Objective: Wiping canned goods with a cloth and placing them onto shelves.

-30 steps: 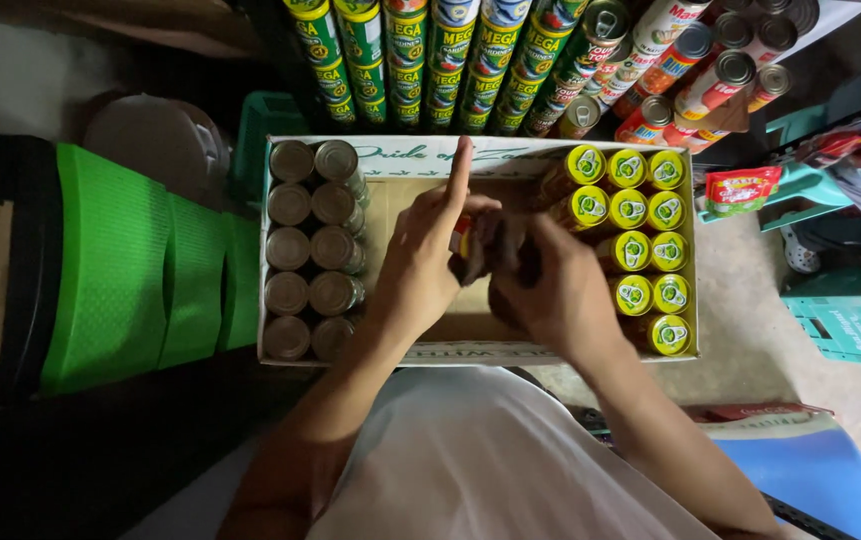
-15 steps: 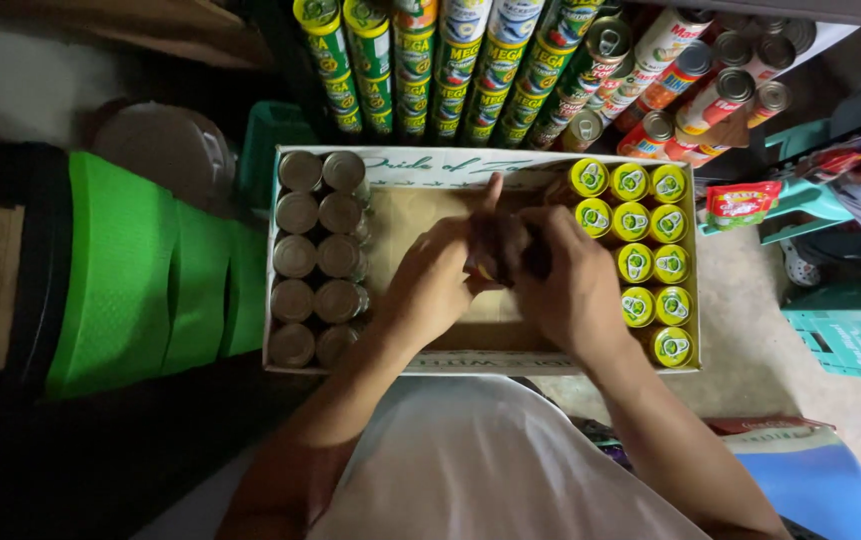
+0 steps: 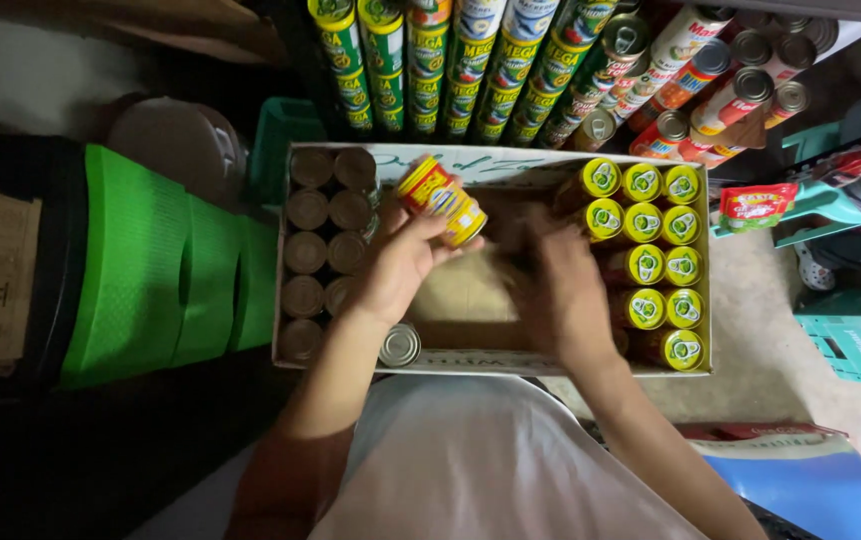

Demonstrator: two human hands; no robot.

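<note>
An open cardboard box (image 3: 495,362) lies below me. My left hand (image 3: 402,262) grips two stacked red-and-yellow cans (image 3: 440,200), lifted and tilted over the box's middle. My right hand (image 3: 560,290) reaches down into the box beside the yellow-lidded cans (image 3: 645,250) on the right side; it is blurred and I cannot tell whether it holds anything. Plain metal-topped cans (image 3: 325,235) stand in two columns along the left side. The box's brown bottom (image 3: 465,295) shows between my hands.
Shelves at the top hold rows of green-labelled cans (image 3: 430,60) and red-labelled cans (image 3: 710,90) lying on their sides. A green plastic stool (image 3: 160,270) stands left of the box. A teal crate (image 3: 855,340) and a red packet (image 3: 755,205) sit at right.
My left hand has lifted two stacked red-and-yellow cans up and to the left out of the middle. My right hand stayed low in the box near the yellow-lidded cans.
</note>
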